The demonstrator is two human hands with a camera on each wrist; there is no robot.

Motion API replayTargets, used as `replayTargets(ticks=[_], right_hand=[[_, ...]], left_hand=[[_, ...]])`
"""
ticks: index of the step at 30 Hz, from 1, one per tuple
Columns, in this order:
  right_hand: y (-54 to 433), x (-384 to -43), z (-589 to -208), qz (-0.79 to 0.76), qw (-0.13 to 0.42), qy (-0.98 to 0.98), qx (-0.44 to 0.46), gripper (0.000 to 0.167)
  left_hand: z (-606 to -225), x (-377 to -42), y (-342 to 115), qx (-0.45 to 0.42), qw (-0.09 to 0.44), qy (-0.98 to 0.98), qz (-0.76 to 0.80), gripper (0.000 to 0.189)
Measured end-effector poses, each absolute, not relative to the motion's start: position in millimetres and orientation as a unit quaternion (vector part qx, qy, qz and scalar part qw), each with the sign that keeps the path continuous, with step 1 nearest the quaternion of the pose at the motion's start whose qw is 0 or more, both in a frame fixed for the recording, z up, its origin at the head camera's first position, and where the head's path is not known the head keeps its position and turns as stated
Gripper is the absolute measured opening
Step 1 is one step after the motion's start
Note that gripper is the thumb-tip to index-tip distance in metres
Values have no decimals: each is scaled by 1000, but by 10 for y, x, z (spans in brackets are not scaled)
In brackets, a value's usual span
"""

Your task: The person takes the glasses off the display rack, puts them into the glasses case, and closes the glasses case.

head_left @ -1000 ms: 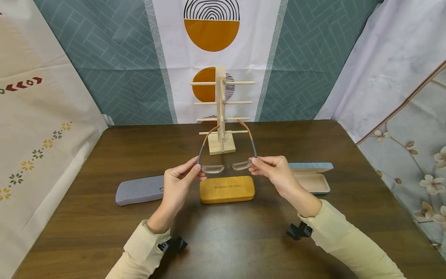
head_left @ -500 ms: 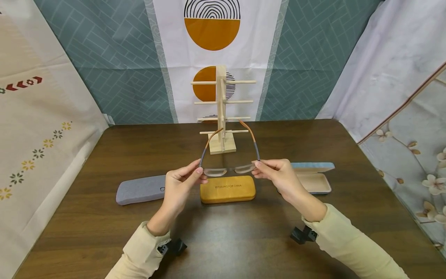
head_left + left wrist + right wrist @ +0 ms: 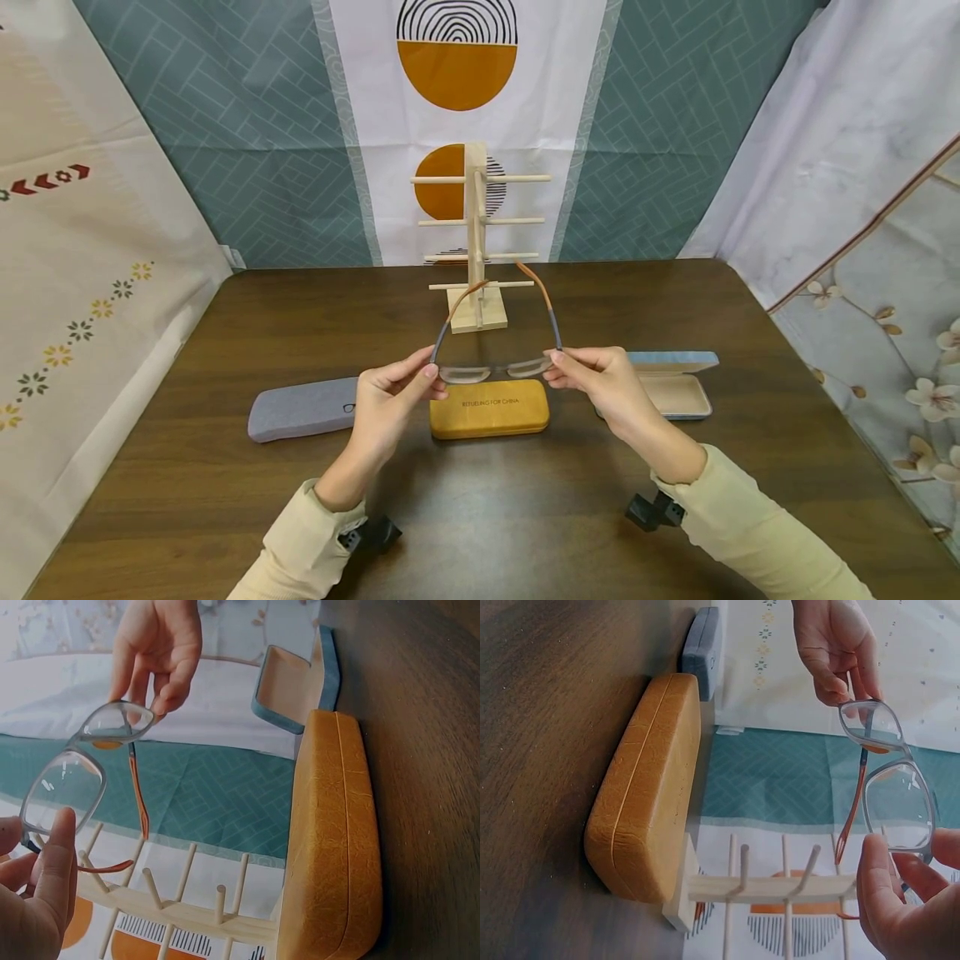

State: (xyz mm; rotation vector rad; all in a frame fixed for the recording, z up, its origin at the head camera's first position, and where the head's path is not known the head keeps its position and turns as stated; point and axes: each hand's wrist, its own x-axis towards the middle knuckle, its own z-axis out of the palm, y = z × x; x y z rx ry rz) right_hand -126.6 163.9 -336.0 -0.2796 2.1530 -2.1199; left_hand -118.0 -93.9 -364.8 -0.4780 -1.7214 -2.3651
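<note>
Both hands hold one pair of eyeglasses (image 3: 465,375) above the table, temples unfolded and pointing away toward the wooden stand. My left hand (image 3: 390,404) pinches the left hinge corner between thumb and fingers; my right hand (image 3: 600,379) pinches the right one. In the left wrist view the clear lenses (image 3: 64,791) sit in a thin grey frame, and the temples end in orange tips. Below the glasses lies a closed yellow glasses case (image 3: 489,410) with lettering on its lid.
A wooden glasses stand (image 3: 477,242) with several pegs rises at the table's back. A closed grey-blue case (image 3: 300,408) lies left, and an open blue case (image 3: 678,392) with beige lining lies right. Patterned cloths (image 3: 262,125) hang around the dark wooden table (image 3: 495,517).
The hands have brought the eyeglasses slightly nearer and a little to the right. The left temple's tip has swung inward, toward the other temple. The cases and stand stay put.
</note>
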Motion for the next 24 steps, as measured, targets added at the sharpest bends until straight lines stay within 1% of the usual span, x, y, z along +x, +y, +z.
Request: replayTargets(ticks=[6,10,13,19,24], right_hand=[[1654,-1245,-3358,-700,50,707,-91,34],[1671,-1235,-3368,-701,48,706,-91,33],[1679,-1227,-3376,-703,48,704,-89,33],[1676,-1211,-3386,-709,52,698,-83,33],[1678,-1196,-3384,-707,51,700,-87,32]], left_hand=[[-3649,-1180,-937,-167,80,-584,-790,24],[-3644,-1172,-941,-167,78,-610,-771,32],[-3636,-1166,-945,-159,83,-634,-752,37],[-3628,-1159,-943,-146,97,-649,-740,39],[-3638,-1150,-938,-140,99,-651,-740,42]])
